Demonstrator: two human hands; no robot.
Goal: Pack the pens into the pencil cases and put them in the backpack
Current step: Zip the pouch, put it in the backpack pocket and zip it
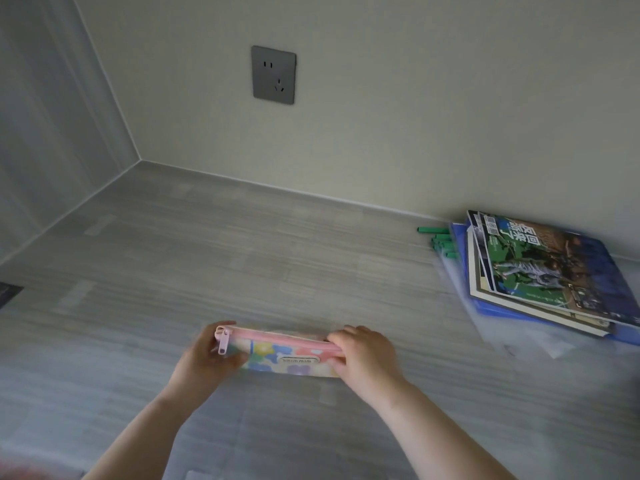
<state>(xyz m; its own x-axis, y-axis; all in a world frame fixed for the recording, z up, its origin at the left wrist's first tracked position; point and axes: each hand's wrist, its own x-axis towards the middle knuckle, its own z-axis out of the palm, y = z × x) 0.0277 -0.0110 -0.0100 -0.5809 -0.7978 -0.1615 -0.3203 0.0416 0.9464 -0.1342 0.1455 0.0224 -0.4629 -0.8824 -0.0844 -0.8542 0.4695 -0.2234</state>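
Note:
A flowered pencil case (280, 355) with a pink zipper stands on its long edge on the grey desk (242, 254), zipper side up. My left hand (207, 355) grips its left end, where the pink zipper pull (223, 341) hangs. My right hand (363, 355) grips its right end, fingers curled over the zipper line. The zipper looks closed along the visible length. Several green pens (438, 239) lie at the back right, partly hidden under a stack of magazines. No backpack is in view.
A stack of magazines and blue folders (543, 271) lies at the right, on clear plastic sleeves. The wall behind carries a grey power socket (273, 75). A side panel closes the desk at the left. A dark object (8, 292) shows at the left edge.

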